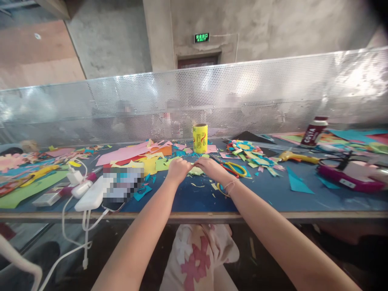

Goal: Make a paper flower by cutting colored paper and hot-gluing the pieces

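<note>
My left hand [179, 169] and my right hand [212, 169] meet over the middle of the blue table, fingers bent and pinched together. Between and just under the fingertips shows a small pale green piece of paper [196, 171], which both hands seem to grip; the fingers hide part of it. Yellow-handled scissors [236, 169] lie beside my right hand. A yellow cardboard roll [200, 138] stands upright just beyond the hands. Yellow paper scraps [150, 165] lie to the left of my left hand, and a cluster of coloured paper strips [251, 151] is farther right.
At left lie a phone [123, 188], a white power bank [94, 193] and cables hanging over the table edge. To the right are a yellow glue gun [298, 157], a purple device [351, 178] and a tilted Costa bottle [314, 132]. A perforated metal screen [212, 101] stands behind.
</note>
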The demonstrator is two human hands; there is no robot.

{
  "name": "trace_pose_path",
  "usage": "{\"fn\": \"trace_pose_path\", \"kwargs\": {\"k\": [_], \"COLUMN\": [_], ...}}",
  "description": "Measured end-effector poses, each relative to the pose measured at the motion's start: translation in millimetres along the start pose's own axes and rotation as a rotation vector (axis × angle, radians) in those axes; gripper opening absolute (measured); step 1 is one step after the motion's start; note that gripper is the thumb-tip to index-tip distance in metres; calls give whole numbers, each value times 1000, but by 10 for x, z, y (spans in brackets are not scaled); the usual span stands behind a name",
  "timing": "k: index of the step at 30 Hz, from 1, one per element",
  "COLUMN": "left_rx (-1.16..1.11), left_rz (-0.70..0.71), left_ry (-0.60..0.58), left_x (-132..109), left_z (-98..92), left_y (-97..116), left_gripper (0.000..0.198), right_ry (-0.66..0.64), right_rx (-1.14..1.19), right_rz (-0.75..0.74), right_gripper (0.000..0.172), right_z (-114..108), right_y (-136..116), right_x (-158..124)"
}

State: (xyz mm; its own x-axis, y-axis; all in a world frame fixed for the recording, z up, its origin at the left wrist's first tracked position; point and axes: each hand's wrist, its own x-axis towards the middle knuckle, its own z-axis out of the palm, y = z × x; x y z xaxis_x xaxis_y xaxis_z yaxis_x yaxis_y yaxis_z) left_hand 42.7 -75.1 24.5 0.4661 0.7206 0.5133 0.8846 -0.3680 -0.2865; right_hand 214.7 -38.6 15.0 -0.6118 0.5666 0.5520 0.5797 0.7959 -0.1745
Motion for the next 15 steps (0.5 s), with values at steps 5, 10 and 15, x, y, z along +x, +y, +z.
{"fn": "trace_pose_path", "kwargs": {"k": [5, 10, 15], "left_rx": [9, 17, 16], "left_rz": [28, 86, 128], "left_ry": [-8, 20, -11], "left_x": [6, 17, 14], "left_z": [8, 11, 16], "left_y": [18, 61, 117], "left_gripper": [34, 30, 25], "right_ry": [-31, -88, -130], "right_rx": [96, 202, 192], "right_rz": [98, 205, 238], "right_gripper": [21, 19, 18], "right_z": [-50, -96, -107], "right_y": [-22, -7, 10], "right_x": [15, 15, -2]}}
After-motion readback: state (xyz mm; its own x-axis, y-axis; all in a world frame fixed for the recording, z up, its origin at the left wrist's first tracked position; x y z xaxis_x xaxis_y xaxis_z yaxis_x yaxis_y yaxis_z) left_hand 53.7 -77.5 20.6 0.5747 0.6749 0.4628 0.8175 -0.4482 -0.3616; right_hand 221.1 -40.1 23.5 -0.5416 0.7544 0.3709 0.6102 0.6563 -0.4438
